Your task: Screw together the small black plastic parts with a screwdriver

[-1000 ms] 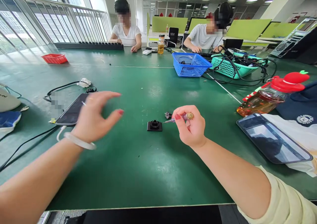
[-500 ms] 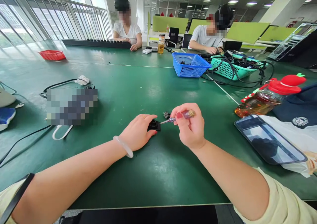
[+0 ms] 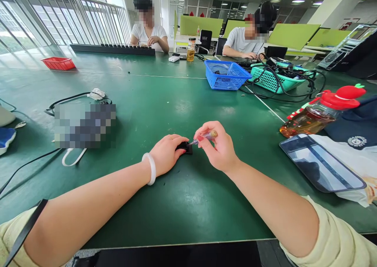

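Observation:
Near the middle of the green table [image 3: 188, 204], my left hand [image 3: 167, 153] grips a small black part [image 3: 187, 147] between thumb and fingers, holding it against the tabletop. My right hand [image 3: 217, 148] is closed round a screwdriver [image 3: 209, 135] with a clear purplish handle. The tool slants down to the left, its tip at the black part. Whether the tip touches it is too small to tell. My left fingers partly cover the part.
A blurred box [image 3: 85, 125] with a cable lies left. On the right are a phone [image 3: 322, 162] and a red-lidded bottle [image 3: 312, 119]. Farther back stand a blue basket [image 3: 227, 76], a green basket [image 3: 277, 80] with cables and a red tray [image 3: 59, 63]. Two people sit across.
My right hand has moved left with the screwdriver, closer to the black part. The small metallic piece behind the part is now hidden. The person at the back left has raised a hand.

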Demonstrator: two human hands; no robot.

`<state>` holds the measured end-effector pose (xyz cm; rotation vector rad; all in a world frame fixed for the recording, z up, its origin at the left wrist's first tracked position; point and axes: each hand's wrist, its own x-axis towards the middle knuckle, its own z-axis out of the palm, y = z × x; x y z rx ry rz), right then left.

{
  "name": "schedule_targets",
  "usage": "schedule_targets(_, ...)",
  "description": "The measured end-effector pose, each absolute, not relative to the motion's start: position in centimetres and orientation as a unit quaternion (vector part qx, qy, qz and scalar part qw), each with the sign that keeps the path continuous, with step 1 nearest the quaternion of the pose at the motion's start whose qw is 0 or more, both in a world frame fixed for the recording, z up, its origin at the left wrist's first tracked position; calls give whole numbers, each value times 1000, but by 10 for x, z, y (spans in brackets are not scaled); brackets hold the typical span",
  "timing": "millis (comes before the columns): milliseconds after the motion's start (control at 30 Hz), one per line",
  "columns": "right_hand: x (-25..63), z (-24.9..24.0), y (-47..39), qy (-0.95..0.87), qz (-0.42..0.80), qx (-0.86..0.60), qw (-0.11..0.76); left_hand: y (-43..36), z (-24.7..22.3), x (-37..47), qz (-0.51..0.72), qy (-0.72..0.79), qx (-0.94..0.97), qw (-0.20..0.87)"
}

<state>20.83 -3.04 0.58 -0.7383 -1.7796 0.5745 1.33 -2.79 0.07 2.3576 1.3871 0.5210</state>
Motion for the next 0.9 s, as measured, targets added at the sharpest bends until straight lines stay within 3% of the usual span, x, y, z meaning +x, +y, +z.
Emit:
schedule_targets(233,215,12,-28,-642,234,-311,660,-28,-1,12,181,496,830,180)
schedule_targets(500,212,5,-31,-694,248,-296,608,-27,-2,10,184,493,831,181)
schedule_targets(900,212,7,-34,-695,244,-265,623,-26,-1,9,178,498,828,187)
